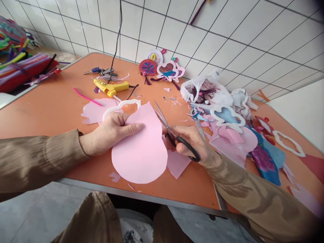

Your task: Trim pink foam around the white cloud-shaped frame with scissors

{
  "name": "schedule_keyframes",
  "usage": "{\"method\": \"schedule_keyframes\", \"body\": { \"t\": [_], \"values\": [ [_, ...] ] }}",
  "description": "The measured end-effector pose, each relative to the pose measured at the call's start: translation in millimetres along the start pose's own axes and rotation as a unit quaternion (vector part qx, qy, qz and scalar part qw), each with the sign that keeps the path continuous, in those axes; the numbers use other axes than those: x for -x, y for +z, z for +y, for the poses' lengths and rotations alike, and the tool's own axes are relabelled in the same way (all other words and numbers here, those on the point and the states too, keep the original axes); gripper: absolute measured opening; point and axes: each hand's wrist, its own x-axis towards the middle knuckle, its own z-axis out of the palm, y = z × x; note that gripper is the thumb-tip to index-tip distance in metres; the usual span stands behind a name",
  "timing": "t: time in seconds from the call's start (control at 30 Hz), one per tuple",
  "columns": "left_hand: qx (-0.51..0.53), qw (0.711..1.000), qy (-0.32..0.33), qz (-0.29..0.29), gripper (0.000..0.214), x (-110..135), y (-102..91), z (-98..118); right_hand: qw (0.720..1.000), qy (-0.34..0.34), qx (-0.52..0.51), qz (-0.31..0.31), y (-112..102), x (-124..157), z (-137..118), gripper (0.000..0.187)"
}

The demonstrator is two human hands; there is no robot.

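My left hand (113, 133) pinches a pink sheet (141, 155), cut to a rounded outline, between thumb and fingers; it looks like paper or thin foam. A white curved frame (113, 109) shows just behind that hand, and I cannot tell whether it is held too. In my right hand (189, 140) are black-handled scissors (186, 145), fingers through the loops. Their blades point up and away, parted a little, beside the sheet's upper right edge. Beneath the scissors lies another pink piece (178, 163) on the orange table (96, 172).
A yellow glue gun (111, 87) and keys (106, 72) lie at the back left. Finished-looking ornaments (168, 69) lean on the tiled wall. Right of centre are a plastic bag (207, 89), blue-handled scissors (198, 123), white frames (288, 143) and scraps. Pipe cleaners (19, 71) are piled far left.
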Motion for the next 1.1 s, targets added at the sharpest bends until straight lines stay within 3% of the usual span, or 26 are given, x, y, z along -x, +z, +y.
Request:
{"method": "schedule_keyframes", "body": {
  "t": [0.33, 1.1],
  "values": [
    [0.048, 0.997, -0.046, -0.023, 0.045, 1.9, 0.7, 1.0, 0.999, 0.025, 0.021, 0.003, 0.3, 0.7, -0.3, 0.072],
    [0.036, 0.998, -0.054, -0.017, 0.042, 2.5, -0.1, 1.5, 0.999, 0.046, 0.016, 0.009, 0.5, 2.8, -0.7, 0.066]
  ]
}}
